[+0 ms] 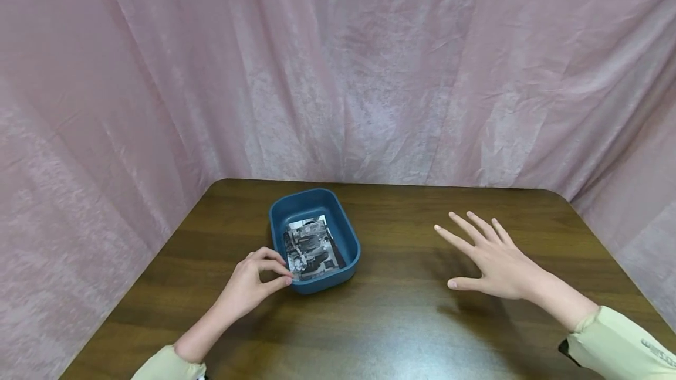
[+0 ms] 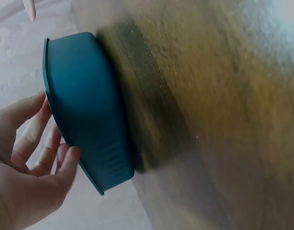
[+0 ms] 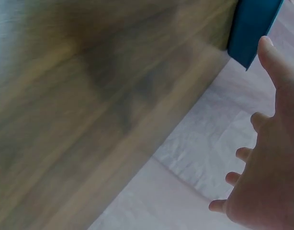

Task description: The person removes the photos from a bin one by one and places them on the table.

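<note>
A blue rectangular bin (image 1: 345,239) with rounded corners stands on the table, left of the middle. Inside it lie black-and-white printed photos (image 1: 311,251), several overlapping. My left hand (image 1: 259,280) is at the bin's near left corner, thumb and forefinger pinching the rim. From the left wrist view, the left hand (image 2: 32,163) has its fingertips along the rim, some of them partly hidden behind it. On the right, my right hand (image 1: 493,263) hovers over the table with spread fingers and holds nothing; in the right wrist view the hand (image 3: 266,163) is apart from the bin.
The brown wood-grain table (image 1: 401,309) has rounded far corners. Pink velvety curtains (image 1: 369,75) hang behind it and along both sides. Light reflects off the table's near middle.
</note>
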`<state>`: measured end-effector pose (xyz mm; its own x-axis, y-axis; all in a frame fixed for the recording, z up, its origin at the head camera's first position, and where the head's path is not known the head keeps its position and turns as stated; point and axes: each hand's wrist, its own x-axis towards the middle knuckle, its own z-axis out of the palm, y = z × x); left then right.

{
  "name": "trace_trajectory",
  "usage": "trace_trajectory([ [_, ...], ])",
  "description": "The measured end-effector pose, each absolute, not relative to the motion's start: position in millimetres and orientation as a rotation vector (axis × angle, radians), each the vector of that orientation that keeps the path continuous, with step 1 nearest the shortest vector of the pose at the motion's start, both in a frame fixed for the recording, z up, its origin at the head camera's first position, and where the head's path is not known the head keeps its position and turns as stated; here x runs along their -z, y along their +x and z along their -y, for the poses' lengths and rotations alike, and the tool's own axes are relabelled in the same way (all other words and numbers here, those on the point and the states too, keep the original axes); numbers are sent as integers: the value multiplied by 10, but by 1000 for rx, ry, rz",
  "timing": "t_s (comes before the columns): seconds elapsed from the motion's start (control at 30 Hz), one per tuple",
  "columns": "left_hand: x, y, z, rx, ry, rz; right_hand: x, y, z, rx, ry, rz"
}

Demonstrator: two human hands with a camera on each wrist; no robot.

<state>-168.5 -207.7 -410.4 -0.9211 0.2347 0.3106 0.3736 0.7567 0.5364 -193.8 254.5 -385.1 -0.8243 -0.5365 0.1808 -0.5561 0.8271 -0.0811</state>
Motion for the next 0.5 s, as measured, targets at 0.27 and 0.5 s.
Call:
trace_trajectory([
  [0.27, 4126, -1635, 2124, 1118, -292, 2758, 3747, -2130, -2264, -161, 960, 2831],
  [0.5, 4103, -1593, 2174, 1267, -115, 2770, 3684, -2243, -2061, -173, 1026, 2840],
])
